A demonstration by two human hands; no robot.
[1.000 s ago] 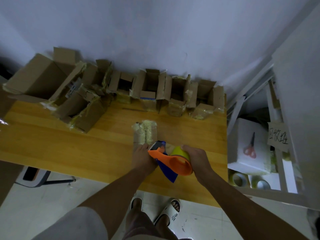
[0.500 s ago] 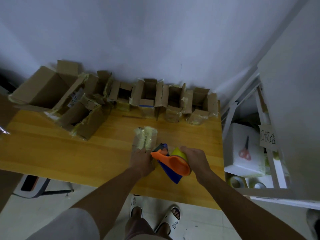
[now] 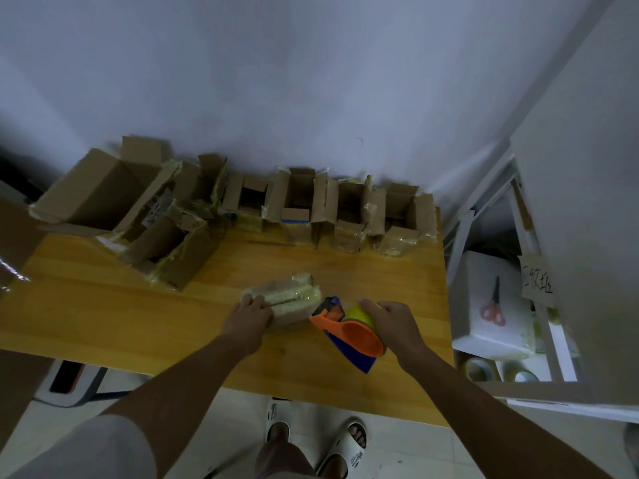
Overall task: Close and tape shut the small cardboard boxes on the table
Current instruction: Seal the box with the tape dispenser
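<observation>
Turned sideways since before, the small box [image 3: 283, 300] shows yellowed, crinkled tape. Left hand [image 3: 249, 319] grips its end; right hand [image 3: 392, 324] grips the tape dispenser [image 3: 349, 331] beside it.

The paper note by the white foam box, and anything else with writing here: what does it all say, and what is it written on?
Handwritten paper sign beside the white foam box: dark handwritten characters, too blurred to read.
Right white slipper on the floor: small dark print, too small to read.
Open brown cardboard boxes along the wall: no legible text.
Orange and blue tape dispenser: no text visible.
</observation>
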